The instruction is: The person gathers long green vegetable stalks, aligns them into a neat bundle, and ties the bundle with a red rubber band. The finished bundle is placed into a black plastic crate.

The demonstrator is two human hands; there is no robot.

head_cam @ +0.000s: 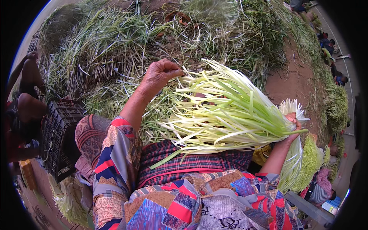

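Observation:
A large bunch of pale yellow-green, blanched leafy stalks, like garlic chives [227, 115], fans out across my lap. My right hand [292, 128] grips its narrow stalk end at the right, and the leaf tips spread leftward. One greener stalk sticks out past that hand. At the upper left of the bunch, my left hand [166, 72] has thumb and forefinger pinched together on what looks like a thin leaf tip. Behind my right hand lies another bundle with white cut ends [289, 107], its leaves hanging down beside my right arm.
Heaps of cut green leaves [115, 43] cover the ground ahead. A black plastic crate [59, 138] stands at my left, near a seated person [28, 109]. Tied bundles [70, 198] lie at lower left, more leaves [310, 164] at right. Several people sit along the far right.

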